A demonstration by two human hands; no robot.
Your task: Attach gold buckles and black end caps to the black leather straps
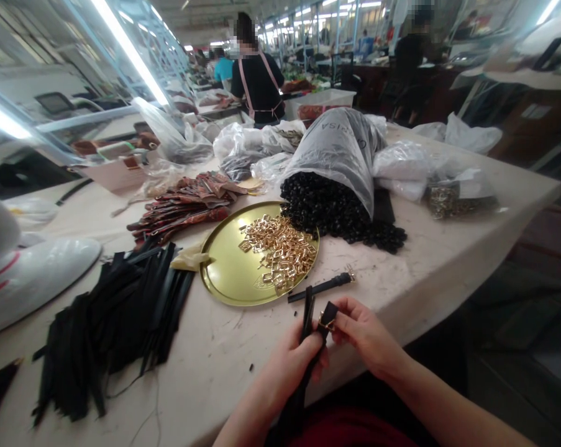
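Black straps [308, 323] are gripped in my left hand [295, 347], some ends standing up past the thumb and the rest hanging toward my lap. My right hand [358, 329] pinches the tip of one strap, where a gold buckle [327, 321] sits around it. Just beyond my hands lies another black strap with a gold buckle at its end [327, 285]. A round gold tray [224, 273] behind it carries a heap of loose gold buckles [280, 248]. Small black pieces [327, 214] spill from a grey plastic bag [336, 149] beside the tray.
Bundled black strips [117, 316] lie to the left, near a white machine base [42, 273]. Reddish-brown strips [182, 208] are piled behind the tray. Clear bags [401, 164] stand at the back right. A person in an apron [259, 81] works farther off.
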